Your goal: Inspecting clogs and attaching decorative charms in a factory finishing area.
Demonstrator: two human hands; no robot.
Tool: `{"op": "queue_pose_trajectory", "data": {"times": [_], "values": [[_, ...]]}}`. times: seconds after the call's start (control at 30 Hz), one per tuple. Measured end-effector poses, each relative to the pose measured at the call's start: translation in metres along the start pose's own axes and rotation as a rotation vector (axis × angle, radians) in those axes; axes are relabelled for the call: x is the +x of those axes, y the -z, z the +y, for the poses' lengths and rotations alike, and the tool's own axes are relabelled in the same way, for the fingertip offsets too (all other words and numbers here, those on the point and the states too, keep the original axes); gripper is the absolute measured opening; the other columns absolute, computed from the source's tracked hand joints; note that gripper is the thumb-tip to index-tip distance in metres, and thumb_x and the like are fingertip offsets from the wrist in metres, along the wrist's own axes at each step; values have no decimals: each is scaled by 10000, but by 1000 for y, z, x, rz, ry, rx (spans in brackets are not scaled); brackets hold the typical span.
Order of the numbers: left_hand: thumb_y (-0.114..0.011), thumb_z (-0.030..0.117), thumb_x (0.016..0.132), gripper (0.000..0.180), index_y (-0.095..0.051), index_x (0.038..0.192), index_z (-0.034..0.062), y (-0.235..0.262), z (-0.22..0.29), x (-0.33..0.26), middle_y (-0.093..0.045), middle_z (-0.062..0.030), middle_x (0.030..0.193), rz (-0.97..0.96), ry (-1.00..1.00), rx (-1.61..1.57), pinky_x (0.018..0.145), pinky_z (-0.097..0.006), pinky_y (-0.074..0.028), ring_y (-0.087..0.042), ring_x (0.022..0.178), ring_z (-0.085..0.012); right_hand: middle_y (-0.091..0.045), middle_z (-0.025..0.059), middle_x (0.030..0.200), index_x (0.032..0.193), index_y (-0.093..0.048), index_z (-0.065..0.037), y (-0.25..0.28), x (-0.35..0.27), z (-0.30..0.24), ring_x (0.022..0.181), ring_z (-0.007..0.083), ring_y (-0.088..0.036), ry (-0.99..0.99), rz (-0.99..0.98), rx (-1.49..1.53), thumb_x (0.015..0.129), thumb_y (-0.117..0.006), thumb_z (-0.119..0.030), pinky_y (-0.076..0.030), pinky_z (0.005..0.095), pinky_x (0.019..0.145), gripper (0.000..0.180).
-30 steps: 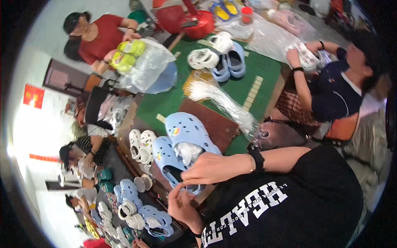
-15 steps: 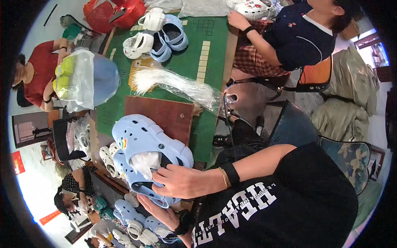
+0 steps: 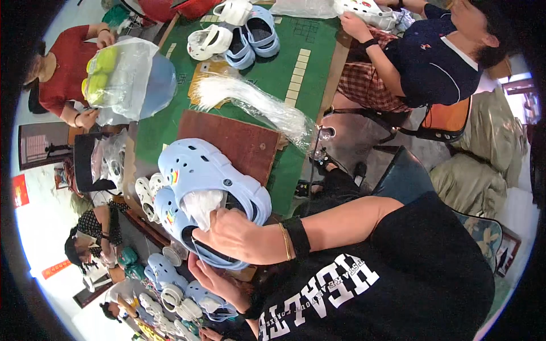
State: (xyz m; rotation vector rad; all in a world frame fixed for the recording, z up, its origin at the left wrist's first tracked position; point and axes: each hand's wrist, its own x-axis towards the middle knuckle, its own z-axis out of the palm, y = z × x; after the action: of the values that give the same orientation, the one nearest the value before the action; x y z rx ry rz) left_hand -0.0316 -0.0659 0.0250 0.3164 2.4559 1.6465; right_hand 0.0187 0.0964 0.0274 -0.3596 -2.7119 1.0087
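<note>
A pair of light blue clogs [image 3: 216, 176] with rainbow charms lies in front of me, side by side. White crumpled plastic stuffing [image 3: 199, 209] fills the opening of the larger-looking clog. My right hand [image 3: 236, 234] reaches over the heel openings, its fingers bent and closed at the stuffing's edge; the fingertips are partly hidden. Below the nearer clog is my left hand [image 3: 219, 284], its fingers stretched out along the shoe's underside or side, without wrapping round it.
A brown board [image 3: 227, 142] lies beyond the clogs on a green table [image 3: 318, 74]. A bundle of clear plastic fasteners [image 3: 256, 105], with white and blue clogs [image 3: 259, 34], sits farther back. Co-workers handle shoes at left and right. More clogs [image 3: 165, 273] are at lower left.
My right hand has shifted inward and its fingers have bent toward the stuffing. My left hand stays beside the shoe. The whole view has shifted slightly.
</note>
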Motion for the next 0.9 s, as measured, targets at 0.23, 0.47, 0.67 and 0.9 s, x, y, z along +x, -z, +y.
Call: {"op": "queue_pose_trajectory", "data": {"times": [0.23,0.47,0.67,0.9], "values": [[-497,237,1018,326,-513,1235,-5,-6,0,-4,-568,-110,1167,-2,11,-152,934,-319,-433,-540,1069,-175,-587,224,786,1024,-506,-5,26,-8,28,681,307,-653,256,89,118,838,-558,-128,-485,363,433,229],[-512,181,1004,283,-544,1199,-21,-9,-26,-14,-588,-119,1156,-21,51,-283,923,-324,-466,-573,1041,-181,-590,199,756,1115,-514,22,7,-8,22,628,253,-615,139,259,-274,815,-567,-126,-477,303,455,339],[-457,139,1027,239,-540,1185,-20,-22,1,-32,-600,-108,1098,80,71,-304,848,-297,-504,-592,978,-177,-550,100,535,1102,-483,-41,39,4,51,486,281,-621,221,182,-67,844,-529,-109,-436,407,394,272],[-462,133,1025,229,-571,1115,-47,-1,-22,-77,-598,-114,1085,409,106,-111,923,-320,-492,-588,1001,-179,-610,181,652,1119,-462,-92,185,16,108,634,394,-632,235,215,-78,773,-617,-170,-476,503,534,387]]}}
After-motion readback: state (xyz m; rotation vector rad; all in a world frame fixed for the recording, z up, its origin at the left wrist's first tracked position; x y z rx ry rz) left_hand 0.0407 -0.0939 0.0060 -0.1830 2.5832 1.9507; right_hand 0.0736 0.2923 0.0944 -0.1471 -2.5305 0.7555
